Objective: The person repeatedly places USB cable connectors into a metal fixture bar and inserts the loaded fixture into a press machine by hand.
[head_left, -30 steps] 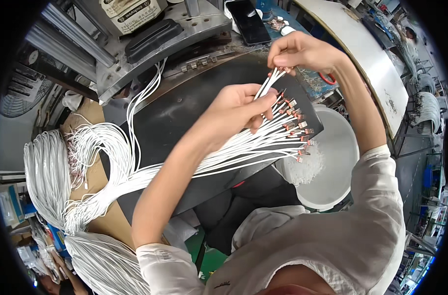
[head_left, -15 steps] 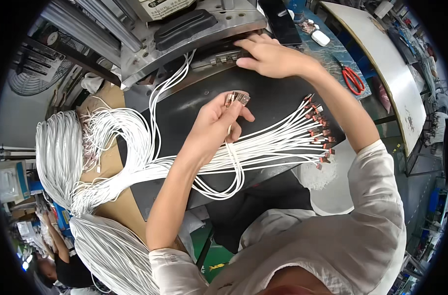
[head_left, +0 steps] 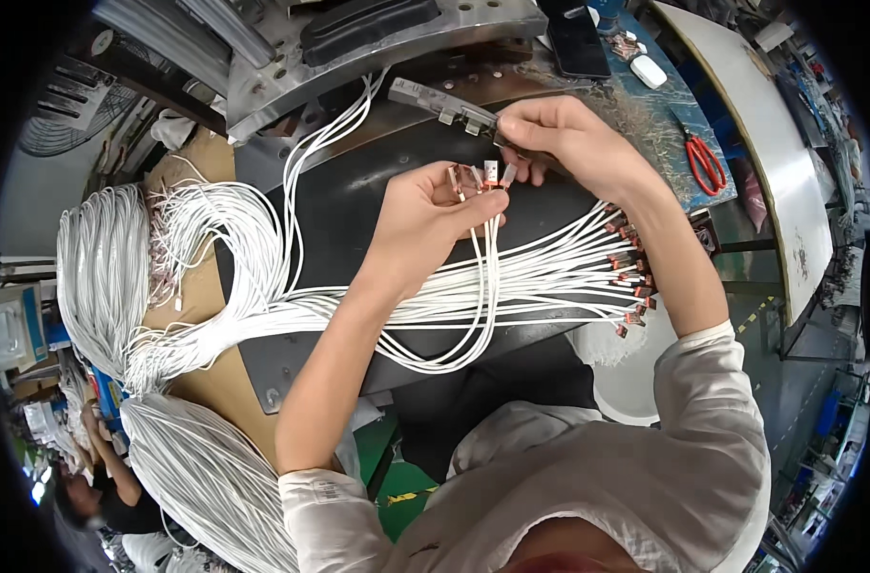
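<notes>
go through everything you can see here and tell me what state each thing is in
left hand: pinching a few white cables by their connector ends
right hand: grip closed on a small metal fixture
cable bundle: coiled, lying on cardboard
red scissors: closed, lying flat
phone: screen dark

Both hands pinch white cable ends above black mat.

Factory assembly workshop, cable production line. Black work mat on bench, heavy bundles of white cables with small metal connector ends fanned across it. Bolted metal machine fixture at bench back. Red-handled scissors on blue side table. Another worker nearby at lower left.
</notes>
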The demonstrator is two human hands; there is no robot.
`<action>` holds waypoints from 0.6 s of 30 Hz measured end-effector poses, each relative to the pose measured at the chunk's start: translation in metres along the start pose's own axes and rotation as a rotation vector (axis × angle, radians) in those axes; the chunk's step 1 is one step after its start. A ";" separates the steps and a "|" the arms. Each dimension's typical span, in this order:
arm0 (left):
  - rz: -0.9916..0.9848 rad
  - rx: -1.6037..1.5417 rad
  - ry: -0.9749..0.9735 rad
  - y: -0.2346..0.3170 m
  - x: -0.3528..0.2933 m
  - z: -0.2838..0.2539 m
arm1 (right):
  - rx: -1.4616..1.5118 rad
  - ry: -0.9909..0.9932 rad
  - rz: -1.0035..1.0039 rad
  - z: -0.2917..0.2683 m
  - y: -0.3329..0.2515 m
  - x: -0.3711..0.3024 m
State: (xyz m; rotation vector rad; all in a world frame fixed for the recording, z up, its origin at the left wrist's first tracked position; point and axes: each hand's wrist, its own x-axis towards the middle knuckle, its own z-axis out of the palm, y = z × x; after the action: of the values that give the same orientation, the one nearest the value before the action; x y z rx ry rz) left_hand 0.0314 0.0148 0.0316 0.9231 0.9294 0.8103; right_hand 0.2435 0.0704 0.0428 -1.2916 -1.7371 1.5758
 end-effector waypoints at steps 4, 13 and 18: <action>0.014 0.064 0.033 -0.001 0.004 0.006 | 0.230 -0.003 -0.108 0.004 0.009 -0.005; -0.035 0.091 0.053 0.003 0.005 0.006 | 0.082 0.060 -0.100 0.014 0.003 -0.009; 0.010 0.092 0.084 0.000 0.001 0.010 | 0.099 0.008 -0.075 0.013 0.000 -0.013</action>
State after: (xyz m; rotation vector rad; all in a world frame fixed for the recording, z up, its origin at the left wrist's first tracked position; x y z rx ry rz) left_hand 0.0408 0.0126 0.0338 0.9804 1.0434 0.8255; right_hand 0.2388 0.0528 0.0434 -1.1702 -1.6614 1.5911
